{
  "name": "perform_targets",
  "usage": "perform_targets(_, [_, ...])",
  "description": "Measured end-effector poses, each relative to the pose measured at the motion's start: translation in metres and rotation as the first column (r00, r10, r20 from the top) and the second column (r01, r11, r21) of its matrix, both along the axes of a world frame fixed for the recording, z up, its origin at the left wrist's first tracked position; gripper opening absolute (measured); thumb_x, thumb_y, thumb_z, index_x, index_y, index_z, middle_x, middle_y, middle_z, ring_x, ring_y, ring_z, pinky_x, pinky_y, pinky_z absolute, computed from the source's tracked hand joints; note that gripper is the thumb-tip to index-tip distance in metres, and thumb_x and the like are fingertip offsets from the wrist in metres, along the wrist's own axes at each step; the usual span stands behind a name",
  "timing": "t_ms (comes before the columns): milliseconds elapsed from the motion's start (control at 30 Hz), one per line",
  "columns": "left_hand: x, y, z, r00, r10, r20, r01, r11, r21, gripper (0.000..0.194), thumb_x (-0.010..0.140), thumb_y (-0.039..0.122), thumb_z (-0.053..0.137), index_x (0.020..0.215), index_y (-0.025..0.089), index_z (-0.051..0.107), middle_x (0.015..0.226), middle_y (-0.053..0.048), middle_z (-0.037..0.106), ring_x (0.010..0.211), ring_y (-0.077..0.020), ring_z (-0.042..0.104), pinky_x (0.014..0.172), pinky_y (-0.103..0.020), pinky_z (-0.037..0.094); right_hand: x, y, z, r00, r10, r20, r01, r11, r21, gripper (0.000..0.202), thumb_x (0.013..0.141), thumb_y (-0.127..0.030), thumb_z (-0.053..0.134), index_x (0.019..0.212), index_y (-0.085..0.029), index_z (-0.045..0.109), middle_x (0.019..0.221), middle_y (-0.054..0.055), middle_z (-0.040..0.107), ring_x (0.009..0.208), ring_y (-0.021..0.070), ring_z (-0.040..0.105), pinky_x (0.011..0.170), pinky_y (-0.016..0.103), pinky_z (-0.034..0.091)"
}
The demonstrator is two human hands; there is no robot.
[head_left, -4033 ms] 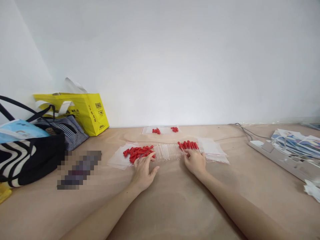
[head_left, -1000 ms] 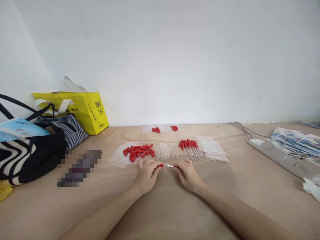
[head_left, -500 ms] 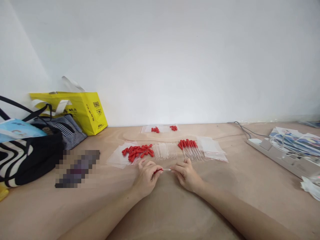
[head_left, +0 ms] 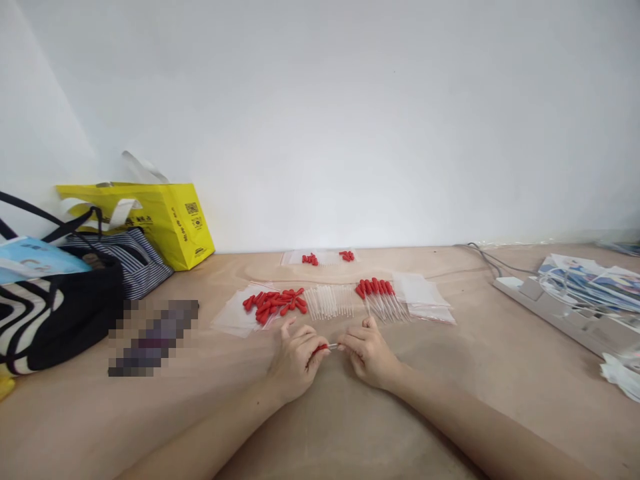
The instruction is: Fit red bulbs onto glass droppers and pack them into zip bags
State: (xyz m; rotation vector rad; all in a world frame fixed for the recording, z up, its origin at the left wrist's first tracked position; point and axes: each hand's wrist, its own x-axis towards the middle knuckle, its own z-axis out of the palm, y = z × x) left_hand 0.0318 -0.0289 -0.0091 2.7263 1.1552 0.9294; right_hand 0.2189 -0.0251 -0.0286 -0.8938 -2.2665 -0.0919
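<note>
My left hand (head_left: 300,357) pinches a red rubber bulb (head_left: 321,348), mostly hidden by the fingers. From it a thin clear tube (head_left: 333,346) runs to my right hand (head_left: 367,351), whose fingers are closed on the other end. Beyond my left hand lies a pile of loose red bulbs (head_left: 273,305) on clear plastic bags (head_left: 233,313). A row of clear tubes (head_left: 327,302) is in the middle. Several tubes with red bulbs on them (head_left: 377,293) lie side by side beyond my right hand, next to more clear bags (head_left: 425,299).
Further back, a flat clear bag (head_left: 327,257) bears small red pieces. A yellow bag (head_left: 175,223), a striped pouch (head_left: 143,263) and a black bag (head_left: 75,327) stand left, near a pixelated object (head_left: 155,339). Right are a power strip (head_left: 555,313) and cables (head_left: 483,253).
Both hands have moved slightly nearer to me and closer together, and less of the clear tube shows between them. The piles beyond look the same.
</note>
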Motion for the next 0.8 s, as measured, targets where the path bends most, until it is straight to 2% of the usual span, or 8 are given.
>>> perform_targets(300, [-0.002, 0.006, 0.003, 1.000, 0.021, -0.015, -0.022, 0.999, -0.046, 0.012, 0.083, 0.028, 0.045, 0.081, 0.023, 0.056, 0.076, 0.004, 0.065, 0.079, -0.0150, 0.054, 0.094, -0.046, 0.010, 0.000, 0.003, 0.001, 0.999, -0.016, -0.029, 0.013, 0.996, -0.083, 0.022, 0.084, -0.014, 0.035, 0.082, -0.017, 0.057, 0.070, 0.001, 0.058, 0.060, 0.0104, 0.043, 0.065, 0.027, 0.020])
perform_targets(400, [-0.005, 0.007, 0.006, 0.999, 0.030, -0.019, -0.030, 1.000, -0.007, 0.011, 0.082, 0.030, 0.048, 0.086, 0.024, 0.056, 0.081, 0.003, 0.065, 0.082, -0.0160, 0.054, 0.094, -0.046, 0.009, 0.004, 0.004, 0.004, 0.999, -0.024, -0.026, 0.020, 0.992, -0.127, 0.022, 0.087, -0.017, 0.035, 0.085, -0.017, 0.057, 0.074, 0.001, 0.060, 0.063, 0.0102, 0.045, 0.067, 0.028, 0.021])
perform_targets(500, [-0.006, 0.008, 0.008, 0.999, 0.030, -0.022, -0.029, 0.999, 0.020, 0.012, 0.083, 0.028, 0.047, 0.081, 0.024, 0.058, 0.077, 0.003, 0.065, 0.081, -0.0156, 0.054, 0.094, -0.046, 0.010, 0.007, 0.003, 0.009, 1.000, -0.016, 0.005, 0.016, 0.993, -0.115, 0.021, 0.087, -0.019, 0.037, 0.088, -0.019, 0.058, 0.078, 0.002, 0.060, 0.068, 0.0109, 0.047, 0.067, 0.028, 0.021])
perform_targets(600, [-0.007, 0.008, 0.006, 0.999, 0.021, -0.043, -0.019, 0.999, 0.030, 0.014, 0.084, 0.028, 0.047, 0.079, 0.026, 0.060, 0.072, 0.005, 0.065, 0.079, -0.0150, 0.054, 0.095, -0.046, 0.009, 0.010, 0.001, 0.011, 0.993, -0.081, 0.085, 0.084, 0.996, -0.037, 0.017, 0.084, -0.022, 0.044, 0.087, -0.022, 0.060, 0.080, 0.002, 0.059, 0.074, 0.0133, 0.046, 0.066, 0.029, 0.021])
perform_targets(667, [-0.010, 0.011, 0.005, 0.997, 0.042, -0.060, -0.038, 0.998, 0.055, 0.014, 0.084, 0.031, 0.046, 0.089, 0.028, 0.059, 0.080, 0.003, 0.065, 0.083, -0.0162, 0.053, 0.095, -0.046, 0.009, 0.011, 0.000, 0.011, 0.980, -0.126, 0.157, 0.129, 0.992, -0.007, 0.015, 0.081, -0.020, 0.047, 0.084, -0.023, 0.062, 0.077, 0.002, 0.059, 0.075, 0.0144, 0.045, 0.065, 0.030, 0.020])
perform_targets(733, [-0.014, 0.016, 0.003, 0.992, 0.110, -0.058, -0.105, 0.991, 0.077, 0.025, 0.082, 0.035, 0.047, 0.106, 0.029, 0.053, 0.094, -0.001, 0.063, 0.091, -0.0193, 0.051, 0.095, -0.047, 0.012, 0.013, 0.001, 0.010, 0.965, -0.171, 0.201, 0.179, 0.984, -0.022, 0.015, 0.080, -0.019, 0.048, 0.081, -0.022, 0.063, 0.075, 0.003, 0.059, 0.075, 0.0153, 0.045, 0.064, 0.030, 0.021])
perform_targets(800, [-0.020, 0.023, 0.002, 0.977, 0.210, -0.037, -0.206, 0.975, 0.079, 0.038, 0.079, 0.039, 0.049, 0.115, 0.027, 0.045, 0.104, -0.005, 0.060, 0.098, -0.0224, 0.048, 0.093, -0.047, 0.017, 0.014, 0.006, 0.009, 0.943, -0.280, 0.178, 0.296, 0.953, -0.067, 0.017, 0.080, -0.019, 0.046, 0.078, -0.021, 0.063, 0.074, 0.003, 0.060, 0.075, 0.0162, 0.047, 0.064, 0.030, 0.022])
